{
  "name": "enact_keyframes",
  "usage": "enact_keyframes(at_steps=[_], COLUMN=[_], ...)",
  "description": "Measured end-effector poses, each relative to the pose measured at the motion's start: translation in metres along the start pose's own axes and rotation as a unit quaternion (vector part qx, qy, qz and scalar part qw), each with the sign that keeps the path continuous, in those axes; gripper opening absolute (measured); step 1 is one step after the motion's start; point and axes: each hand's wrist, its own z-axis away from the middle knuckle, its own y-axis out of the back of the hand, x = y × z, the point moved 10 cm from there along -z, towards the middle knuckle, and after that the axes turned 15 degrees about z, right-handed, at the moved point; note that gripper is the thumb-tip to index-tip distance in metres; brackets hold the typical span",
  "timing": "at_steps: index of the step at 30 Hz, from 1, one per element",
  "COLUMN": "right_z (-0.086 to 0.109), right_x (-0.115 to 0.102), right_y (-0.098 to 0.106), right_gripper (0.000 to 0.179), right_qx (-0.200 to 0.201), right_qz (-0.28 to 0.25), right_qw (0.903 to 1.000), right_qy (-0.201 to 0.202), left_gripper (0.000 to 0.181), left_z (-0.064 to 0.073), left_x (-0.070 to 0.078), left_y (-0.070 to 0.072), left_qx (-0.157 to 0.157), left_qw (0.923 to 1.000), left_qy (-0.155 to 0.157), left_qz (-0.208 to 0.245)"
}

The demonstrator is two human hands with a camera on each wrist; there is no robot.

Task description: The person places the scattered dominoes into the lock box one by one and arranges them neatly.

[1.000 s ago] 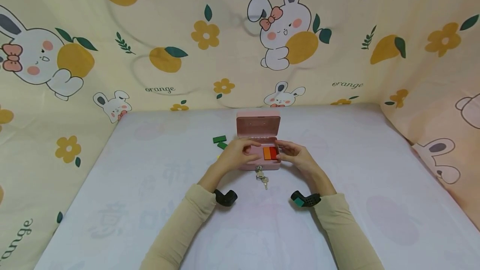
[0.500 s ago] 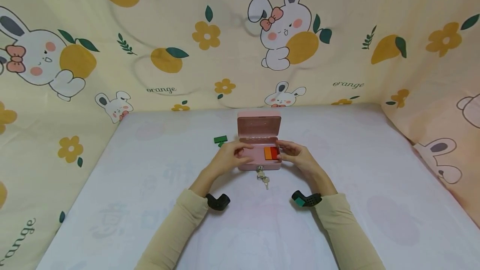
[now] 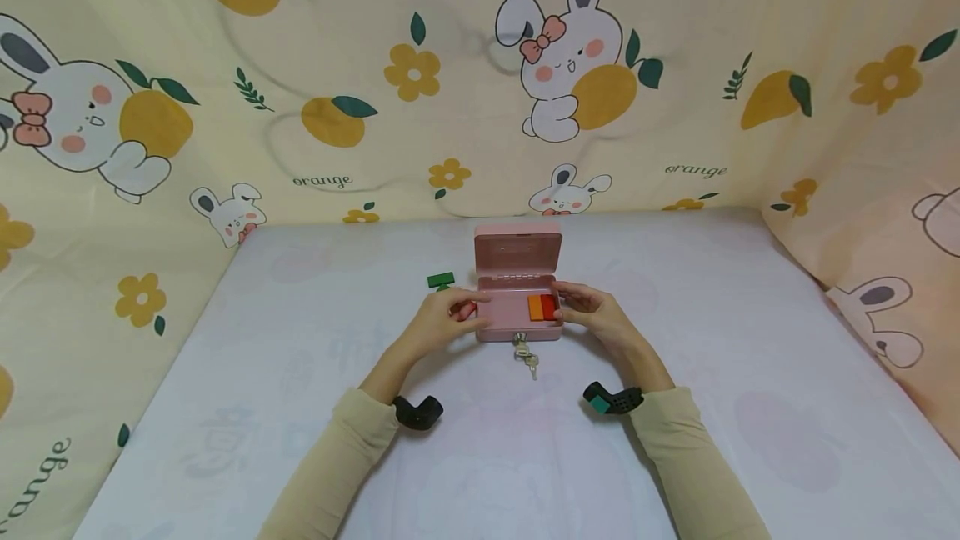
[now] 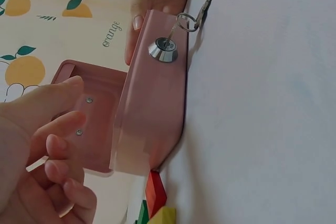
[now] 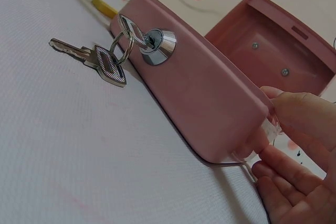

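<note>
A pink metal cash box (image 3: 498, 335) stands on the table with its lid (image 3: 517, 253) raised. Inside, at the right end, an orange block (image 3: 536, 307) lies beside red blocks (image 3: 549, 307). My right hand (image 3: 596, 311) holds the box's right side, thumb at the rim and fingers along the outer wall. My left hand (image 3: 437, 319) hovers by the left end with loosely bent fingers and nothing in them. Below it, in the left wrist view, a red block (image 4: 155, 195), a yellow block (image 4: 165, 216) and a green block (image 4: 143, 214) lie on the table.
A key sits in the front lock (image 5: 159, 47), and a second key (image 5: 94, 60) hangs from its ring onto the table. Behind my left hand lies a green block (image 3: 441, 280). A patterned cloth (image 3: 450, 107) rises at the back and sides.
My left hand has drawn back leftward from over the box to its left end. The right hand stays at the right side.
</note>
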Motion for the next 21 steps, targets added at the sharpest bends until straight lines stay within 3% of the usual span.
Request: enact_keyframes(at_steps=[6, 15, 21], right_z=[0.001, 0.000, 0.000], right_x=[-0.001, -0.004, -0.002], right_y=[0.000, -0.001, -0.001], right_gripper=[0.058, 0.059, 0.058], right_qx=[-0.001, -0.004, -0.004], right_qz=[0.001, 0.006, -0.001], right_qw=[1.0000, 1.0000, 1.0000], right_qy=[-0.001, 0.001, 0.005], left_gripper=[0.035, 0.036, 0.038], left_z=[0.006, 0.016, 0.021], left_x=[-0.004, -0.019, -0.025], left_y=[0.007, 0.017, 0.024], left_qx=[0.013, 0.020, 0.028], left_qw=[0.9997, 0.9986, 0.9978], left_qy=[0.004, 0.040, 0.047], left_qz=[0.019, 0.030, 0.037])
